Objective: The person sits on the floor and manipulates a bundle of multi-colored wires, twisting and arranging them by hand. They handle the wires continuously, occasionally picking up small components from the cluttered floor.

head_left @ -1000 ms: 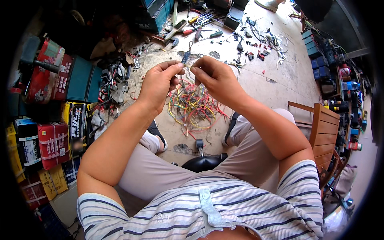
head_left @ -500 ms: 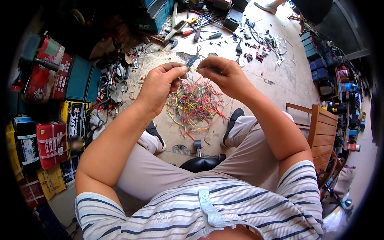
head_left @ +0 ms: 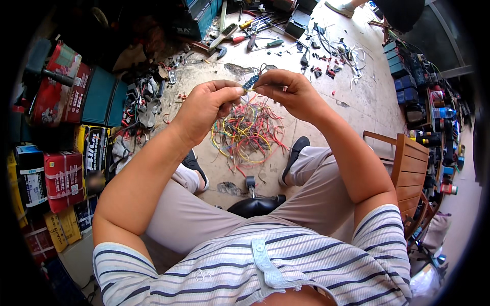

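Observation:
My left hand and my right hand meet above the floor, each closed in a pinch between thumb and fingers. A short yellow wire runs between the two pinches. Just beyond it is a dark blue braided piece with a thin loop at its far end, close to my right fingertips. How the wire joins the braid is too small to make out. Below my hands, between my feet, lies a tangled heap of wires in red, yellow, green and grey.
Screwdrivers and a brush lie at the far side, with black and white scraps to their right. Boxes are stacked at left. A wooden chair and a loaded shelf stand at right. Another person's foot shows far off.
The braided piece has tilted and shifted slightly to the right, toward my right fingertips. Both hands keep their pinch and have barely moved.

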Tool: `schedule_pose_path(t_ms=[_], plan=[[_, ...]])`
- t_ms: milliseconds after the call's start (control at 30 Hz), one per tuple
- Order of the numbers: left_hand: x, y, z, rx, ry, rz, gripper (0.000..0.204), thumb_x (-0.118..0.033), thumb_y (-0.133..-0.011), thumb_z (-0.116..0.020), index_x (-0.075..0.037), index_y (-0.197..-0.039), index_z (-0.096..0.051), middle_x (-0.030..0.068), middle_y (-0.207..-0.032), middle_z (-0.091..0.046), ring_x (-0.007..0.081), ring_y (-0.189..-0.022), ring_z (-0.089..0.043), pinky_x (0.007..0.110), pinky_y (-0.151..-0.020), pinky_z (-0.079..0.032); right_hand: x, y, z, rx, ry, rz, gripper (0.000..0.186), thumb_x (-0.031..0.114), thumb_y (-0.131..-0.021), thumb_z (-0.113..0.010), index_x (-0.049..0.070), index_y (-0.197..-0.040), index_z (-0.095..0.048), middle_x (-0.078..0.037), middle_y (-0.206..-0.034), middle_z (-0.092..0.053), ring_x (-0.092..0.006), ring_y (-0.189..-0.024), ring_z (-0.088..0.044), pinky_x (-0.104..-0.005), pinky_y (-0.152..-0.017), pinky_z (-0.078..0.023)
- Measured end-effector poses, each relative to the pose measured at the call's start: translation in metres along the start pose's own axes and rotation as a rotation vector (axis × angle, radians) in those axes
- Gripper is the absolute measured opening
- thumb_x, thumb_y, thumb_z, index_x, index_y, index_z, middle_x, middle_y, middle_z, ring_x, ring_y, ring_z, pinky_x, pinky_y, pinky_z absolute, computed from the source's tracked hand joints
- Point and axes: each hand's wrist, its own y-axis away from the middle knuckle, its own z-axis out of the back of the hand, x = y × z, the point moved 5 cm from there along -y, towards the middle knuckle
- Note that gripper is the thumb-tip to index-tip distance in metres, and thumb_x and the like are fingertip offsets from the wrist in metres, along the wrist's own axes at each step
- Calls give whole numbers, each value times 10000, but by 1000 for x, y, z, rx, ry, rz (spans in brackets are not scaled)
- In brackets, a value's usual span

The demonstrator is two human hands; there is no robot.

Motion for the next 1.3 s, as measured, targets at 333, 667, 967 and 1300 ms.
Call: schedule_pose_path(t_ms=[333, 667, 967, 1300], plan=[[-1, 7, -11, 163, -97, 50, 181, -119, -843, -616, 5, -975, -618, -1, -786, -582, 51, -641, -481, 179, -600, -399, 1, 0, 1, 58, 11, -1, 123, 97, -856, -632, 5, -939, -623, -28, -820, -613, -65, -752, -535, -230, -686, -456], [8, 13, -14, 213, -366, 130, 223, -154, -803, -643, -7, -971, -633, -26, -751, -569, 40, -624, -452, 182, -579, -368, 8, 2, -2, 124, 185, 47, 90, 130, -817, -677, 68, -878, -659, -6, -755, -581, -92, -670, -498, -244, -606, -411], [10, 13, -17, 220, -406, 149, 214, -164, -793, -649, -11, -943, -638, -29, -739, -568, 41, -630, -459, 182, -578, -365, 15, 0, 0, 102, 259, 155, 86, 129, -796, -690, 67, -847, -661, -21, -734, -594, -113, -635, -499, -256, -575, -408], [-8, 10, -6, 29, -404, 18, 200, -161, -808, -637, -15, -944, -648, -25, -740, -568, 31, -608, -423, 173, -557, -340, 16, -5, 23, -265, 615, 359, 135, 156, -769, -698, 75, -873, -669, -76, -855, -655, -246, -834, -594, -353, -776, -449]])
